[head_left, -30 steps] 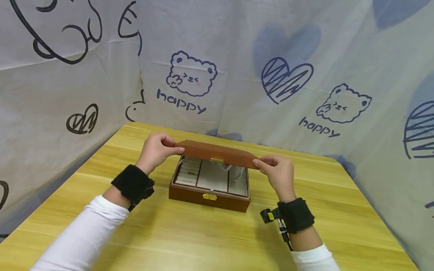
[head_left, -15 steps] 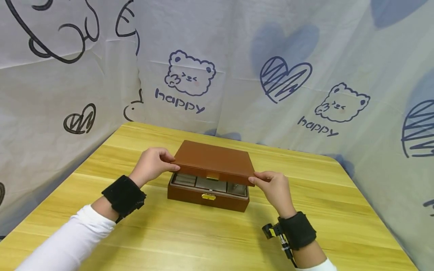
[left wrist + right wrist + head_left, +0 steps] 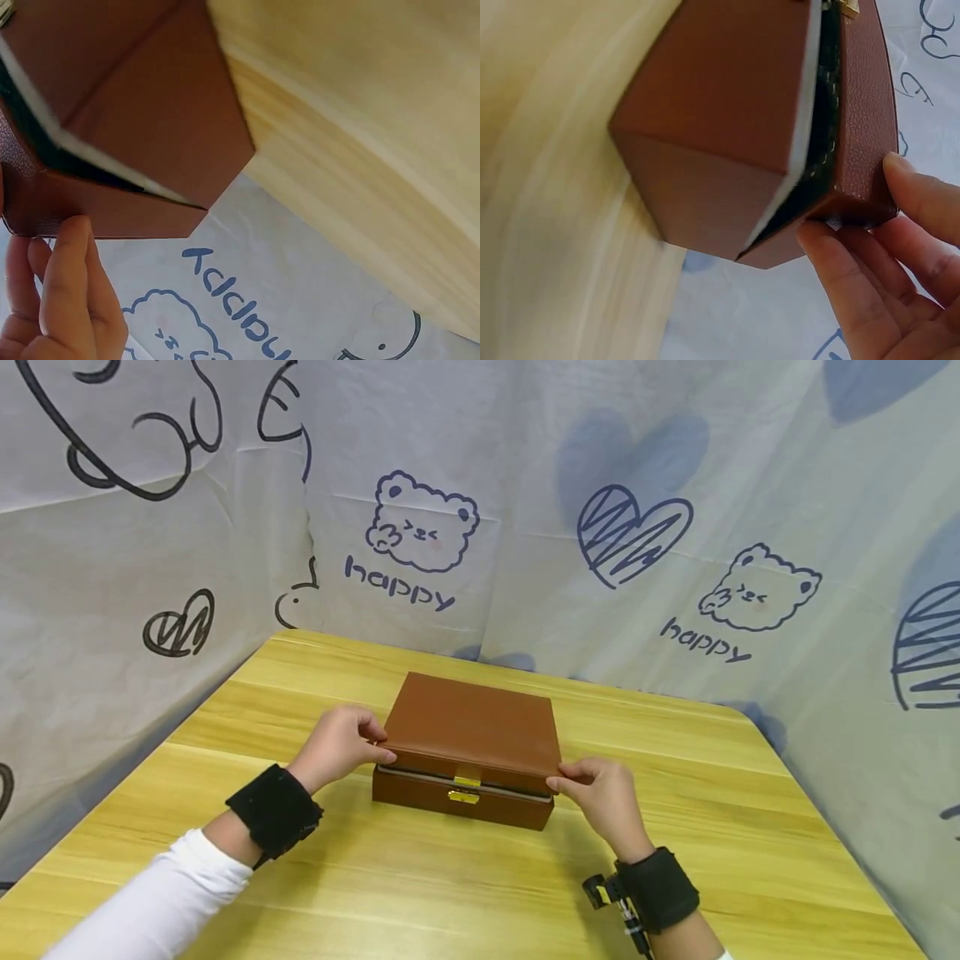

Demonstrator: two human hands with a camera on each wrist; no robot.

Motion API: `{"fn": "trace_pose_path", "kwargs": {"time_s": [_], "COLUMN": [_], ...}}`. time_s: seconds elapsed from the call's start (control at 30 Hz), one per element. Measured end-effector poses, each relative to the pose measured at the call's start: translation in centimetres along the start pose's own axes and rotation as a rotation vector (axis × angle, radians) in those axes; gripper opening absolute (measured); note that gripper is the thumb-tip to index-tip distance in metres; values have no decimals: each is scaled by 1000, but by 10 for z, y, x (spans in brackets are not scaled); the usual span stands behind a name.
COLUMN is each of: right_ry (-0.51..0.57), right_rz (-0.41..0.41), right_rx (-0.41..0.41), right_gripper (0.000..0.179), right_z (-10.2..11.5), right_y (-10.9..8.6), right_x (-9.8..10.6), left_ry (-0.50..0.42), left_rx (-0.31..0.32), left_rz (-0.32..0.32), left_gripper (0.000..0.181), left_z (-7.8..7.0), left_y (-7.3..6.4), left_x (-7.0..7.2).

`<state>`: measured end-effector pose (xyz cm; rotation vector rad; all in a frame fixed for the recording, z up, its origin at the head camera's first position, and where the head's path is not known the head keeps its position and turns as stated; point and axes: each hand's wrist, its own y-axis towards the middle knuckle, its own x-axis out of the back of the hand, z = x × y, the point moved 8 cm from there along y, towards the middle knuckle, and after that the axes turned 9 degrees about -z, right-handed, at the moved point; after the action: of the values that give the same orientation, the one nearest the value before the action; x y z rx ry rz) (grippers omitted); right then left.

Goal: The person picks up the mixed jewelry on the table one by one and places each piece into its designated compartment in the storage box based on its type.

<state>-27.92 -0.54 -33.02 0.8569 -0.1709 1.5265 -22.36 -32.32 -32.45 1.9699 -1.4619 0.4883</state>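
Note:
A brown leather-look jewelry box (image 3: 427,797) rests on the table, its lid (image 3: 476,722) lowered to a narrow gap along the front. My left hand (image 3: 339,747) pinches the lid's front left corner between thumb and fingers. At the front right corner my right hand (image 3: 600,793) holds the lid in the same way. A gold clasp plate (image 3: 467,782) hangs from the lid's front, just above the gold latch (image 3: 463,797) on the base. The right wrist view shows the dark gap between lid (image 3: 866,112) and base (image 3: 712,82). The box's contents are hidden.
The light wood table (image 3: 420,893) extends around the box on all sides. Behind and to the left hangs a pale cloth (image 3: 517,510) with drawn hearts, bears and lettering. A black strap (image 3: 276,814) circles each wrist, and a small camera (image 3: 597,891) sits by the right one.
Both hands have brought the lid down from well raised to nearly closed. The tray compartments and a beaded strand seen earlier are now covered. The base has stayed in place.

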Motion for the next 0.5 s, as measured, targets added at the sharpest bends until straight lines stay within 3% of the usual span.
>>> {"fn": "trace_pose_path", "kwargs": {"time_s": [0.1,0.2,0.27,0.37,0.43,0.5], "right_ry": [-22,-122,-222,-383,-442,-467], "right_rz": [8,8,28,110,196,269], "right_rx": [11,96,205,408,522,592], "right_gripper": [22,23,33,66,86,92], "right_z": [-4,0,9,23,26,26], "right_y": [-2,-3,-3,-1,-1,-3], "right_x": [-2,-4,-8,-22,-35,-45], "left_ry": [37,186,338,544,602,598], "left_rx": [-58,-202,-349,-533,-596,-595], "left_rz": [1,-10,-17,9,64,139], "left_gripper": [15,21,37,74,91,93], "left_z": [-1,-9,-18,-25,-25,-20], "left_y": [-3,-6,-7,-6,-5,-4], "left_x": [-5,-9,-14,-27,-36,-45]}}
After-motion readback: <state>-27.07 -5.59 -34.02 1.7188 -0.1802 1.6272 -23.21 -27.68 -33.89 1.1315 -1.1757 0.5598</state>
